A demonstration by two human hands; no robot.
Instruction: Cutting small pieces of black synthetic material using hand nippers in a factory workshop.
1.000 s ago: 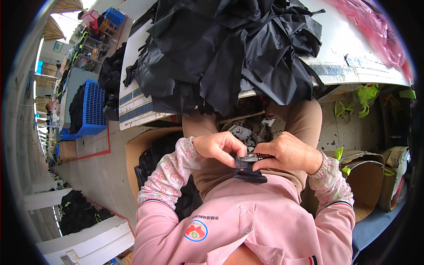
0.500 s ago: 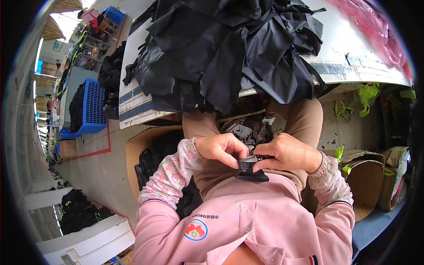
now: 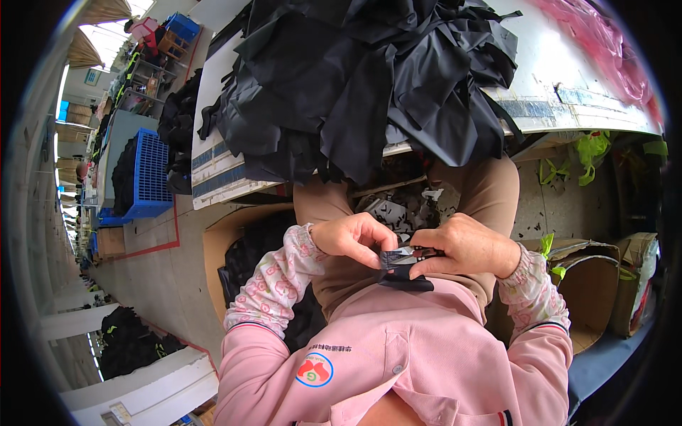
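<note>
Slightly shifted, creased black fabric (image 3: 405, 280) sits pinched in the left hand (image 3: 353, 237); right hand (image 3: 467, 246) grips silver-bladed snips (image 3: 419, 252).

Gap: betw. thighs (image 3: 490, 195), from L hand (image 3: 354, 237) and R hand (image 3: 469, 245) up to table (image 3: 227, 174). Obstacles: blk cloth pile (image 3: 355, 85), overhanging its edge; open carton (image 3: 214, 241), L side; 2nd carton (image 3: 586, 302), R side; snips (image 3: 406, 257), betw. hands.

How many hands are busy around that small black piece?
2: the left hand holds the black piece near its upper edge; the right hand holds small metal-bladed snips at it. None seems hidden.
</note>
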